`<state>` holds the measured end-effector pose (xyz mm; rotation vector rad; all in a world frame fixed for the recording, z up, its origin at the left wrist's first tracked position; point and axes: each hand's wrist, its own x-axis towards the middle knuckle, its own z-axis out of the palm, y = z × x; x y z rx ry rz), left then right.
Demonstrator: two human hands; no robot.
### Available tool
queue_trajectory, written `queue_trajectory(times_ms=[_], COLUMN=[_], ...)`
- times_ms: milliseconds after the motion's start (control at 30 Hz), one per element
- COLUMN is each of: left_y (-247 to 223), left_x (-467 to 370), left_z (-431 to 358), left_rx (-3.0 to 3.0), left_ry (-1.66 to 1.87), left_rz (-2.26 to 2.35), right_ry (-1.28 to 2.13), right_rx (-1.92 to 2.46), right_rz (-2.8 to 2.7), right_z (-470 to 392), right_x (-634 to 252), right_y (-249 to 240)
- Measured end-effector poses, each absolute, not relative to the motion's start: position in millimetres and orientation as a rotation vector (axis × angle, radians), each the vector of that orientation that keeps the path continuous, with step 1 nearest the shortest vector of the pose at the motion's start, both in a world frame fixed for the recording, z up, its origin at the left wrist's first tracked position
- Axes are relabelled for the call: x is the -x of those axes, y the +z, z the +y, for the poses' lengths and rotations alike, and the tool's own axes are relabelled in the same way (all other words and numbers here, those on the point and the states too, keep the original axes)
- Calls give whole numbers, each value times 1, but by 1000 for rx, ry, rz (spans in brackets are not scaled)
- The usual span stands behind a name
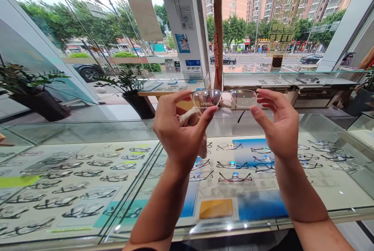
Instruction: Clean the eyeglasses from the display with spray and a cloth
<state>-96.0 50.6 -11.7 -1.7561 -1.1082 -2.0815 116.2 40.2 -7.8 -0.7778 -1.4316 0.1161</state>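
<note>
A pair of thin-rimmed eyeglasses [207, 97] is held up level in front of me, above the glass counter. My left hand [179, 130] pinches the left end of the frame, thumb at the lower rim of that lens. A pale, whitish cloth [189, 117] is bunched in the same hand, partly hidden by the fingers. On the other side my right hand [279, 124] grips the right end between thumb and fingers. One dark temple tip hangs below the right lens. Small printing shows on the left lens.
Below my arms, a glass display counter [216, 229] holds rows of eyeglasses [235, 177] and an orange-brown card [215, 208]. Potted plants [137, 101] stand beyond it on the left. More display cases [257, 81] line the window, near a wooden post [217, 41].
</note>
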Motion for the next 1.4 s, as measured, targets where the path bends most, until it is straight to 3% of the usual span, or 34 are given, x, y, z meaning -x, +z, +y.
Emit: queue_trajectory(times_ms=[400,1133,1400], left_y=[-10,-20,-21], left_x=[95,98,92], left_z=[50,88,89], left_rx=[1677,1942,1844], left_ry=[-2053,-2236,-2267], left_rz=[-1009,-957,-896], right_ry=[283,-269,-261], right_rx=[757,658,686], right_rz=[-1452,-1421,-1414], right_z=[51,42,43], right_x=[-118,-103,-101], right_y=[-10,-17,-18])
